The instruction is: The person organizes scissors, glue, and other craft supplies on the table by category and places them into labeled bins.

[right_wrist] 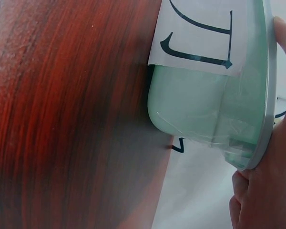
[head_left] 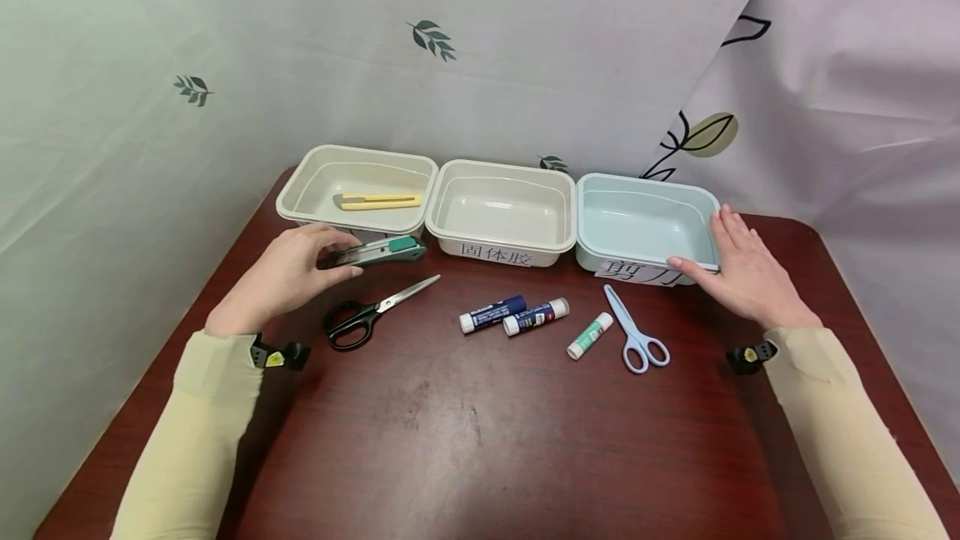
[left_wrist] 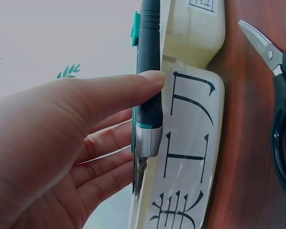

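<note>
Left hand [head_left: 288, 275] pinches cutter [head_left: 386, 252] at three o'clock, near end partly hidden in head view; outspread right hand [head_left: 750, 277] touches bin [head_left: 637, 227].

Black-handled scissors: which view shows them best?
The head view: the black-handled scissors lie on the table fully in frame, blades and handle loops uncovered. The left wrist view is closer, but its right edge cuts off part of the handles. The right wrist view doesn't show them.
</note>
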Action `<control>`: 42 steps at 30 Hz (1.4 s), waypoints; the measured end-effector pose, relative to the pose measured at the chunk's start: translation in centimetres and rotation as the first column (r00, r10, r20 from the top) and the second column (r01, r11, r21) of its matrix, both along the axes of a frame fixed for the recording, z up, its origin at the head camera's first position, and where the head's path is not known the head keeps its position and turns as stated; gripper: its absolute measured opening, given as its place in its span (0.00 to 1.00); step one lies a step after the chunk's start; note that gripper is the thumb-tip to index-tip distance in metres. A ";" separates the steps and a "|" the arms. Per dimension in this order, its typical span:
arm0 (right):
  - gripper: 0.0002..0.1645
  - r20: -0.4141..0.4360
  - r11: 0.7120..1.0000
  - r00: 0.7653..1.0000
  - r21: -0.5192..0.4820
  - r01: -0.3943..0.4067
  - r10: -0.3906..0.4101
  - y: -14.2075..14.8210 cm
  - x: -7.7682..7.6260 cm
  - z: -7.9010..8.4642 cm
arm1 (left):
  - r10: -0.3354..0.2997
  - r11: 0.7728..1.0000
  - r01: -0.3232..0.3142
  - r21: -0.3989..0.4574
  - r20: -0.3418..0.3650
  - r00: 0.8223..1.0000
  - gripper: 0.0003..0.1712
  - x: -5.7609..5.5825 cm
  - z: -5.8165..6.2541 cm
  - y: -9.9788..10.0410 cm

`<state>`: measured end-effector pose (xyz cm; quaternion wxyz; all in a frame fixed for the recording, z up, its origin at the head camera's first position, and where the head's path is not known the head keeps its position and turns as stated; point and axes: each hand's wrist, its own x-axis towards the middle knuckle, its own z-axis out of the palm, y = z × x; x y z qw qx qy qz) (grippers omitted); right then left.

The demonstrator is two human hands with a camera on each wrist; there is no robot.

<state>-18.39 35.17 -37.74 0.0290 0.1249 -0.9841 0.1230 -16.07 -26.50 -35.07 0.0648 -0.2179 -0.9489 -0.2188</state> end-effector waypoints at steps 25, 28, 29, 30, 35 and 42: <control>0.62 0.017 1.000 1.000 0.001 0.009 -0.009 0.0 0.0 0.1 | 0.023 0.999 -0.021 0.044 -0.033 0.999 0.22 -2.8 2.8 0.4; 0.62 0.018 1.000 1.000 0.002 0.007 -0.007 0.0 0.0 0.1 | 0.024 0.999 -0.022 0.043 -0.044 0.999 0.21 -3.3 3.3 0.1; 0.62 0.018 1.000 1.000 0.001 0.006 -0.006 0.0 0.0 0.0 | 0.024 0.999 -0.023 0.041 -0.045 0.999 0.21 -3.4 3.5 0.0; 0.62 0.019 1.000 1.000 0.001 0.005 -0.005 0.0 0.0 0.0 | 0.026 0.999 -0.024 0.038 -0.047 0.999 0.20 -3.6 3.7 0.0; 0.62 0.014 1.000 1.000 0.005 0.003 -0.003 0.1 0.0 -0.1 | 0.031 0.999 -0.030 0.022 -0.043 0.999 0.20 -4.6 4.7 -0.5; 0.62 0.009 1.000 1.000 0.005 0.001 -0.001 0.1 -0.1 -0.2 | 0.064 0.998 -0.064 -0.014 -0.021 0.998 0.22 -6.0 5.6 -1.4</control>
